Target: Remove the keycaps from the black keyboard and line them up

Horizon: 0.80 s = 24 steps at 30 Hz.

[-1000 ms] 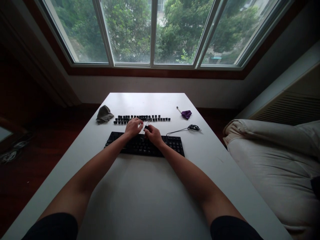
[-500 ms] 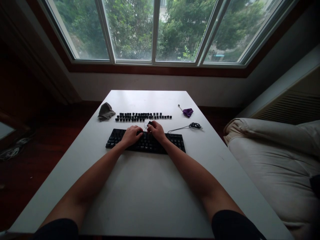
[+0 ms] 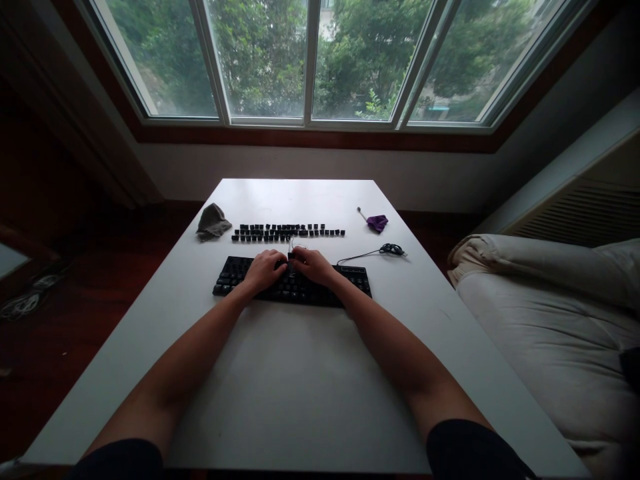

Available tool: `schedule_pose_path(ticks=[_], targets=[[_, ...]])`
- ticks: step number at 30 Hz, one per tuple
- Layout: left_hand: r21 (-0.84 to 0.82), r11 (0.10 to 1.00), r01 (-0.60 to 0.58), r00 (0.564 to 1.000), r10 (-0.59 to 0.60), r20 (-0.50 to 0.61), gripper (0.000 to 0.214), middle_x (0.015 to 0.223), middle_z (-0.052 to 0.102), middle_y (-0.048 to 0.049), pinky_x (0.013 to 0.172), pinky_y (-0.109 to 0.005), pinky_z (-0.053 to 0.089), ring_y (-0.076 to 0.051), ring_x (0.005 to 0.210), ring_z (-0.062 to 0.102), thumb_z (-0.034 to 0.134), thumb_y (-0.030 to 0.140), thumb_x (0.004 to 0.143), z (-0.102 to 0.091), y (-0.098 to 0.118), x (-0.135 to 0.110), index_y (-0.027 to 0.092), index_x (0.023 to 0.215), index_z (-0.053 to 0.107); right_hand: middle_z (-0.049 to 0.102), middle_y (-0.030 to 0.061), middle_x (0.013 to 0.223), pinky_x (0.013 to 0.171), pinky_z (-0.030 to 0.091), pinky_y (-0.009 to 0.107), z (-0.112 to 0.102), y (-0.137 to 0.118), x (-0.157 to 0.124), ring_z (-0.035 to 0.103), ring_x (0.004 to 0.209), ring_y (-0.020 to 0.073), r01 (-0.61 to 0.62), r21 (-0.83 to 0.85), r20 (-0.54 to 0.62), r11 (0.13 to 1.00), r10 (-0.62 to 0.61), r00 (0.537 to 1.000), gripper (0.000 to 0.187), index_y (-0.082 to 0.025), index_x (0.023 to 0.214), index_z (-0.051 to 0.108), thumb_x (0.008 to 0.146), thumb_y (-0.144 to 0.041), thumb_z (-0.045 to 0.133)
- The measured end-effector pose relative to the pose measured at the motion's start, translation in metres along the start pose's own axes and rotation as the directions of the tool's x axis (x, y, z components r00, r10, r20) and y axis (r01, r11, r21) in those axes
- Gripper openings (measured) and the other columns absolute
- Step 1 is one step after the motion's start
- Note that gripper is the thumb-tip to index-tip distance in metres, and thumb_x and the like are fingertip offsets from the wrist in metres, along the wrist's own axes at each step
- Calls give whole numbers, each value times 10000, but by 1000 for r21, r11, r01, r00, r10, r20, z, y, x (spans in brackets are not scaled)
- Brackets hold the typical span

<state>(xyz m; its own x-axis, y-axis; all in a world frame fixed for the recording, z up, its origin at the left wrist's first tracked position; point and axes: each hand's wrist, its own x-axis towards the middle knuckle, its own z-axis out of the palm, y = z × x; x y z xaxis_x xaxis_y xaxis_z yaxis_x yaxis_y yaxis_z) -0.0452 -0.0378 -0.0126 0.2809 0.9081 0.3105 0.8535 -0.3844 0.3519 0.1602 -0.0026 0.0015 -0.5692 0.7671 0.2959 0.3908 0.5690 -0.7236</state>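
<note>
A black keyboard (image 3: 235,277) lies across the middle of the white table (image 3: 300,387). My left hand (image 3: 264,268) rests on its middle keys with the fingers curled down. Beside it, my right hand (image 3: 311,264) is closed on a thin wire keycap puller (image 3: 291,248) that stands between the two hands over the keys. Just behind the keyboard, several loose black keycaps (image 3: 287,232) lie in rows.
A crumpled grey cloth (image 3: 213,221) lies at the back left of the table. At the back right are a small purple brush (image 3: 375,221) and the keyboard's coiled black cable (image 3: 390,250). A cushioned white seat (image 3: 550,300) stands right of the table; windows behind.
Both hands came down from the keycap rows onto the keyboard's middle. The right hand brought the wire puller down between the hands.
</note>
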Motion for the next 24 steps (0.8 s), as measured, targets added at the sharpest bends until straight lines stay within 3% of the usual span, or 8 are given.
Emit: schedule_pose_path(ticks=[8, 12, 17, 24], targets=[[-29, 1000, -1, 1000, 0, -22, 175, 1063, 666, -67, 929, -410, 470, -250, 1022, 584, 573, 269, 893, 2, -2, 0, 232, 1031, 674, 614, -13, 721, 637, 363, 236, 1, -2, -4, 508, 637, 129, 148, -81, 61, 986, -143, 988, 86, -213, 884, 617, 876, -293, 586], [-63, 995, -83, 996, 81, -26, 204, 1084, 662, -66, 963, -416, 469, -248, 1049, 574, 551, 181, 859, -2, 2, -1, 226, 1016, 673, 611, -5, 724, 637, 347, 242, 5, -3, -8, 495, 632, 135, 154, -164, 19, 974, -153, 988, 94, -216, 867, 611, 882, -306, 586], [-66, 974, -214, 973, 219, 75, 187, 1073, 656, -82, 1005, -445, 465, -270, 1069, 562, 600, 188, 808, -10, 11, -4, 227, 971, 685, 651, 31, 793, 653, 337, 258, 11, -4, -13, 541, 679, 163, 143, -287, -58, 947, -167, 984, 136, -222, 872, 595, 923, -340, 550], [-90, 975, -202, 968, 212, 133, 189, 1114, 642, -81, 999, -453, 477, -281, 1102, 551, 648, 288, 846, -13, 12, -3, 260, 1027, 694, 665, 41, 791, 668, 354, 263, 12, -2, -14, 566, 688, 170, 108, -266, -77, 958, -133, 988, 213, -224, 861, 591, 964, -394, 514]])
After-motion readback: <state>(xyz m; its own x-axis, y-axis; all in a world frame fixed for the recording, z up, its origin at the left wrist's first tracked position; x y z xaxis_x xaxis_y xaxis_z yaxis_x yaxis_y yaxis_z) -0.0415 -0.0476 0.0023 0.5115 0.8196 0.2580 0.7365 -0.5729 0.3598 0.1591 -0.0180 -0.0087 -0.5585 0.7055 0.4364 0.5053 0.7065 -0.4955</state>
